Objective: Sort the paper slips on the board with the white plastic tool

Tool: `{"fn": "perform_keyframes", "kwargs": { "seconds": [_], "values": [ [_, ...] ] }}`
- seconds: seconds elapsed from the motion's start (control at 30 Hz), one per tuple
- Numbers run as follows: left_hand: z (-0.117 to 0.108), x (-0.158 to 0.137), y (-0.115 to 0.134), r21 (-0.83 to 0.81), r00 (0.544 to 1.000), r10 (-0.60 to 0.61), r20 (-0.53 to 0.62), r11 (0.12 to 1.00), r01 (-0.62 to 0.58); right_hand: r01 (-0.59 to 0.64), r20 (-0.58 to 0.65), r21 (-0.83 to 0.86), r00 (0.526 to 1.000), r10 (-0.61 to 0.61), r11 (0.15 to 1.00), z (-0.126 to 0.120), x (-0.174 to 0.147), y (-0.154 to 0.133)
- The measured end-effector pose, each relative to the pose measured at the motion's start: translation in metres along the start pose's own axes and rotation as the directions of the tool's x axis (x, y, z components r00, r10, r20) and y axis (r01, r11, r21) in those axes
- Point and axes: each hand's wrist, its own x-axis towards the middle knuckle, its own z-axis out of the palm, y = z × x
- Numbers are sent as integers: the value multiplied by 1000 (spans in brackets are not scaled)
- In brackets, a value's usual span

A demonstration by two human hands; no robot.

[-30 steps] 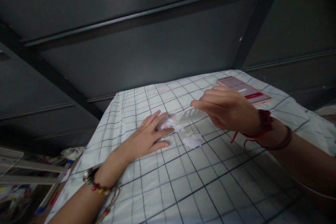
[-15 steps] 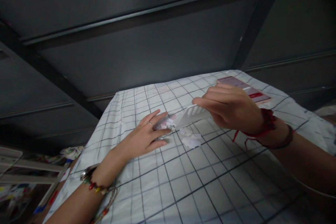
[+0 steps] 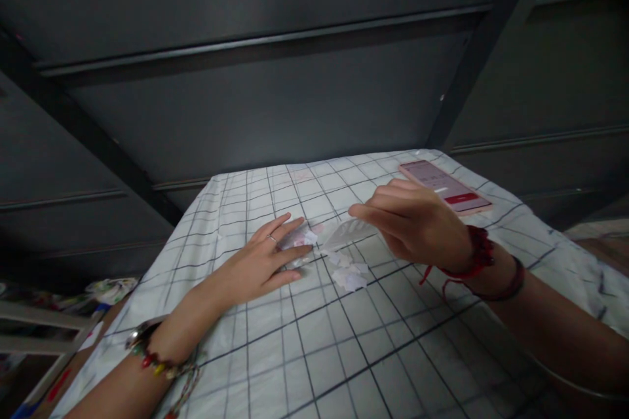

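My left hand [image 3: 268, 255] lies palm down with fingers spread. Under and between its fingers is a small clear plastic bag [image 3: 295, 234] with white and pinkish bits in it; part of it is hidden by the hand. Between thumb and fingers, my right hand [image 3: 415, 222] pinches a thin white slotted piece [image 3: 346, 232], plastic-looking and blurred. Its lower edge slants down toward the mouth of the bag. Torn white paper scraps [image 3: 348, 275] lie in a small heap just below that edge.
A checked white cloth [image 3: 314, 353] covers the table. Beyond my right hand lies a phone [image 3: 445, 186] with its screen lit. Dark grey panels [image 3: 275, 98] rise behind the table. At the lower left stands a pale rail frame [image 3: 44, 327].
The view has shifted slightly, so hands and table appear further left and lower. The slotted piece has tilted in my right hand, and its slots look blurred. My left hand stays at the bag.
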Motion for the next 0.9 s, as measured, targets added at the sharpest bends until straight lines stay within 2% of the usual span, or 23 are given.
{"fn": "perform_keyframes", "kwargs": {
  "seconds": [0.17, 0.33, 0.5, 0.9],
  "values": [
    [-1, -1, -1, 13, 1000, 2, 5, 1000, -2, 2, -56, 34, 998, 0, 999, 0, 0, 2],
    [0, -2, -2, 6, 1000, -7, -11, 1000, 7, 12, -11, 40, 1000, -12, 999, -1, 0, 2],
    [1, -3, -3, -3, 1000, -8, -8, 1000, 8, 6, -38, 46, 999, -4, 999, -3, -1, 4],
    [-3, -5, 3, -40, 997, 3, 71, 999, 0, 33, -42, 56, 999, -31, 998, -1, -1, 0]
  ]
}}
